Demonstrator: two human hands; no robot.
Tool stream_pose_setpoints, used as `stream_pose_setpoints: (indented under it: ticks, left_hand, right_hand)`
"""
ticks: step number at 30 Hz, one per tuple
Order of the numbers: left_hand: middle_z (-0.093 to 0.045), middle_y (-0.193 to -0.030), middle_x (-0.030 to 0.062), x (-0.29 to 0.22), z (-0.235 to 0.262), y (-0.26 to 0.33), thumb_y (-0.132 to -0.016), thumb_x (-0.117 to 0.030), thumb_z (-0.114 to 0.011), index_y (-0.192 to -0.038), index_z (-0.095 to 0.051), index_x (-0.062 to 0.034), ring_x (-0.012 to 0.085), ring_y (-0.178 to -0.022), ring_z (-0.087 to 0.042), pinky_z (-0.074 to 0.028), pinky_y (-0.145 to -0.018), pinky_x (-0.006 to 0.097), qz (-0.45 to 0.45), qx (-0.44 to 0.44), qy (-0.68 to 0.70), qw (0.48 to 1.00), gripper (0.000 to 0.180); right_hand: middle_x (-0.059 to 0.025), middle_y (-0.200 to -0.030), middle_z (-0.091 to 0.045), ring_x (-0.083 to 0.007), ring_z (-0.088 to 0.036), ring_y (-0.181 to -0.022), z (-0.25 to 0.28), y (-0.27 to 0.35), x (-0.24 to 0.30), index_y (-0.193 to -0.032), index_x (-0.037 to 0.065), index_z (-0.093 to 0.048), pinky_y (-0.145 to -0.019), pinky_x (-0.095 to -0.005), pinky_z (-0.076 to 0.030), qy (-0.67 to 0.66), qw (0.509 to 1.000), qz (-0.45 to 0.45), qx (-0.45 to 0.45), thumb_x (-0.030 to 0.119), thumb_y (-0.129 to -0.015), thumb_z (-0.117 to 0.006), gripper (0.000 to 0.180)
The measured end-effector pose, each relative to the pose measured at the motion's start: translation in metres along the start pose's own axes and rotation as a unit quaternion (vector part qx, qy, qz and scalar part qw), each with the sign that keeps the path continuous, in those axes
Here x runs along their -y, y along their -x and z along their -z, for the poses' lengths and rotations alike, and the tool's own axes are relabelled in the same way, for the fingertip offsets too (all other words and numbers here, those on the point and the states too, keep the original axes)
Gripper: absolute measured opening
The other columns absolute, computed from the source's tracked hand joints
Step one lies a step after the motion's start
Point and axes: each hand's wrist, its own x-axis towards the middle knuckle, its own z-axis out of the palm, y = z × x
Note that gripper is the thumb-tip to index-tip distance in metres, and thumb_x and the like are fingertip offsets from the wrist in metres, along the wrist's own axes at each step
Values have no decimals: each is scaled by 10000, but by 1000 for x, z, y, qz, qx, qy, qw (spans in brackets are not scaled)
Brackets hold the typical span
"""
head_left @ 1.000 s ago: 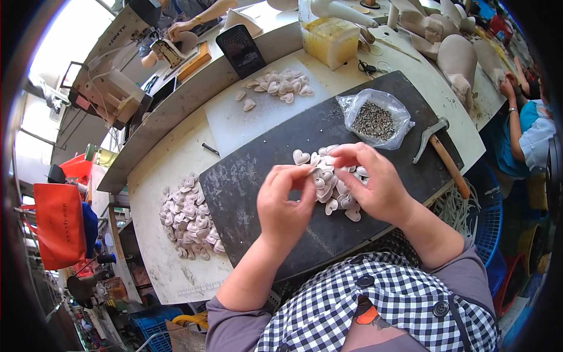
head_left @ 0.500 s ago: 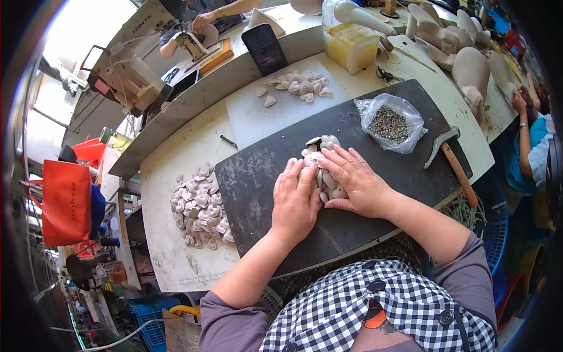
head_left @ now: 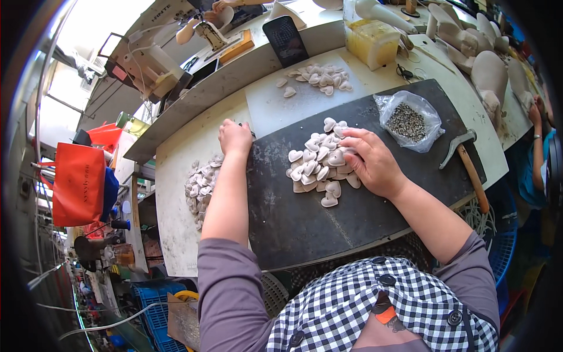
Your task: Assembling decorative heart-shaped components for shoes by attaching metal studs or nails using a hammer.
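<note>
A loose pile of small beige padded hearts lies on the black mat in front of me. At the pile's right side rests my right hand, its fingers bent and thumb apart from them, the tips touching the hearts. My left hand reaches to the mat's left edge, its fingers closed round a short dark metal rod. Only bits of that rod show past the fingers. Beside my left forearm is a second heap of hearts, partly hidden by the arm.
A plastic bag of small metal studs and a wooden-handled hammer lie on the mat's right. More hearts sit on a white board. A phone leans at the back beside a tub of yellow stuff.
My left hand has left the pile, moved to the left and closed on the rod. My right hand has drawn back to the pile's right side, uncovering the hearts. The view has shifted.
</note>
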Motion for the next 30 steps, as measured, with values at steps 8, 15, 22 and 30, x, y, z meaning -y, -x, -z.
stream_pose_setpoints:
  ticks: [8,15,22,30]
  left_hand:
    - [-618,-1219,272,-1,-22,-27,-829,-172,-627,-1183,-625,-10,379,-1141,-613,-482,-983,419,165,183,127,961,389]
    - [-708,-997,182,36,-4,-11,-836,-225,-722,-1169,-653,3,314,-956,-675,-519,-890,399,13,181,126,975,410]
    - [-720,-973,173,78,59,5,-868,-202,-713,-1048,-689,-1,289,-887,-690,-532,-808,392,64,244,281,926,271]
    - [-695,-1004,197,66,77,55,-844,-222,-693,-914,-735,-29,345,-958,-660,-519,-875,428,-97,148,-66,982,210]
  right_hand:
    - [-134,-1092,-627,-334,-589,-1039,0,-1,-10,-977,35,-637,-921,-410,-465,26,999,-20,-34,118,-896,-645,116]
    - [-147,-1091,-614,-331,-586,-1045,1,1,-1,-969,24,-645,-922,-405,-464,17,998,-51,-27,95,-881,-645,113]
    - [-148,-1127,-601,-326,-581,-1039,1,-1,4,-993,18,-638,-910,-379,-469,27,997,-68,-4,82,-905,-627,110]
    - [-140,-1146,-596,-295,-581,-1046,4,-1,2,-1007,12,-633,-917,-360,-466,38,997,-68,9,91,-932,-609,112]
